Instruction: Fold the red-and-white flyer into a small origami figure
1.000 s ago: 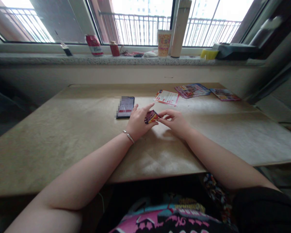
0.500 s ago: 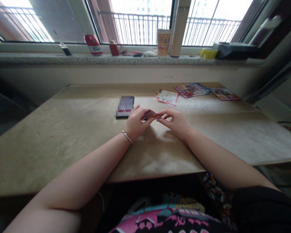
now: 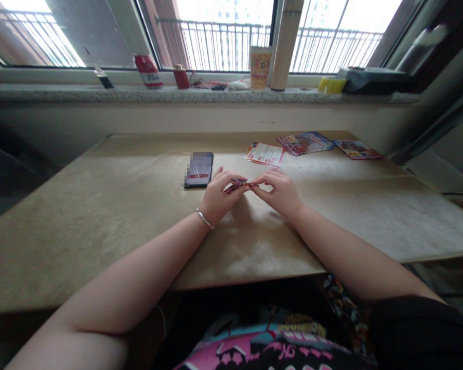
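Since a second ago, the small packet (image 3: 235,185) has tipped nearly edge-on; its visible strip runs lengthwise roughly nine to three o'clock. Left hand (image 3: 217,196) and right hand (image 3: 281,191) pinch its opposite ends, toward four o'clock from the phone (image 3: 200,169).

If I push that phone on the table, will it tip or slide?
The phone would probably slide rather than tip, since it lies flat on the table. It's likely stiff, judging by its straight edges. Its screen may be slippery: pale streaks look like glare.
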Motion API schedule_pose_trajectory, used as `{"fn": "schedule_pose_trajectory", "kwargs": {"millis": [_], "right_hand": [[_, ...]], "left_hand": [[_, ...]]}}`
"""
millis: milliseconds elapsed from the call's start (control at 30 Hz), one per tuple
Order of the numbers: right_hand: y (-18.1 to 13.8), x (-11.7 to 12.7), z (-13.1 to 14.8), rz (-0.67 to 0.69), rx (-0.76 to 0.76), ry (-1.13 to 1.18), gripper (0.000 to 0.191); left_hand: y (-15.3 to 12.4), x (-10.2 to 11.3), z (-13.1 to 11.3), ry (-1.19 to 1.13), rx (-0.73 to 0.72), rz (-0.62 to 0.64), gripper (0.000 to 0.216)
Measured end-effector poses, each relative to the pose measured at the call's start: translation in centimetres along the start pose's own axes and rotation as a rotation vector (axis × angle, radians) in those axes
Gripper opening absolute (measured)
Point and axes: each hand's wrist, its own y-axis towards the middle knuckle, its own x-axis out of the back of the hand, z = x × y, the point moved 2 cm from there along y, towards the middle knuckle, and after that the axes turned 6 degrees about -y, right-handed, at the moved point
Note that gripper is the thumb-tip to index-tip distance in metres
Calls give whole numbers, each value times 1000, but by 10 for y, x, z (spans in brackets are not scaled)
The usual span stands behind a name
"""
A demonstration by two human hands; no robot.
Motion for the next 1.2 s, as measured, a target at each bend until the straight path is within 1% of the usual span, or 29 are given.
{"fn": "schedule_pose_trajectory", "kwargs": {"millis": [133, 267, 433, 567, 800, 1000, 1200], "right_hand": [[1, 1, 2, -7, 38, -18, 10], [1, 2, 2, 11, 76, 20, 9], [1, 2, 1, -11, 42, 54, 7], [2, 2, 0, -39, 46, 60, 6], [2, 2, 0, -24, 45, 68, 6], [1, 4, 1, -36, 93, 81, 6], [1, 3, 1, -27, 55, 96, 8]], "left_hand": [[0, 0, -3, -28, 2, -37, 9], [1, 0, 0, -70, 26, -36, 9], [0, -2, 5, -161, 35, -31, 11], [1, -2, 3, -165, 60, -37, 11], [0, -1, 2, -172, 49, -32, 11], [-1, -2, 5, -224, 42, -31, 12], [-1, -2, 4, -229, 35, -50, 13]]}}
